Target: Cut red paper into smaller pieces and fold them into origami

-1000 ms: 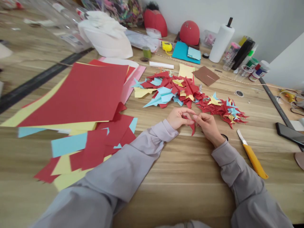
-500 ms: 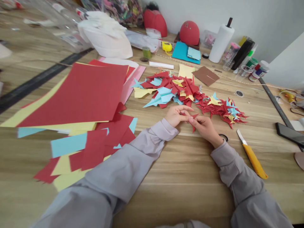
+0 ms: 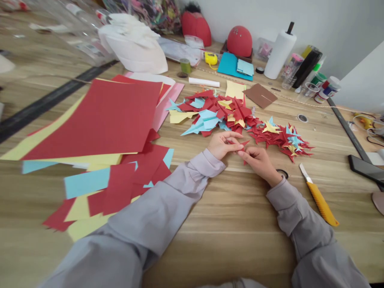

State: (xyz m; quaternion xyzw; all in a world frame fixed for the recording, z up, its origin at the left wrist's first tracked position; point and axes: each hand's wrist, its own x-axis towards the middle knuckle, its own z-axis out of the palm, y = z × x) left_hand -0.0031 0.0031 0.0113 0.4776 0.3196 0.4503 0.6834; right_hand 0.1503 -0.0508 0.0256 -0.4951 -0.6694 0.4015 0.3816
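Observation:
Between my two hands is a small piece of folded red paper [image 3: 245,143], its pointed tips poking out past my fingers. My left hand [image 3: 222,145] pinches it from the left, thumb against index finger. From the right, my right hand [image 3: 258,161] pinches it too, and the fingertips of both hands meet there. Much of the folded paper is hidden by the fingers. Just beyond my hands lies a heap of folded paper pieces [image 3: 207,116] in red, blue and yellow. A second heap of smaller, spiky folded pieces [image 3: 280,138] lies to the right.
Large red sheets [image 3: 120,116] and cut paper pieces [image 3: 120,188] lie at left. A yellow-handled knife [image 3: 319,200], blade exposed, rests right of my right hand. Behind stand a tape measure [image 3: 211,59], a white roll [image 3: 279,54] and bottles [image 3: 328,89]. A phone [image 3: 367,168] lies far right.
The folded red paper has turned slightly between my fingertips, its lower tip now more covered. My hands have barely shifted.

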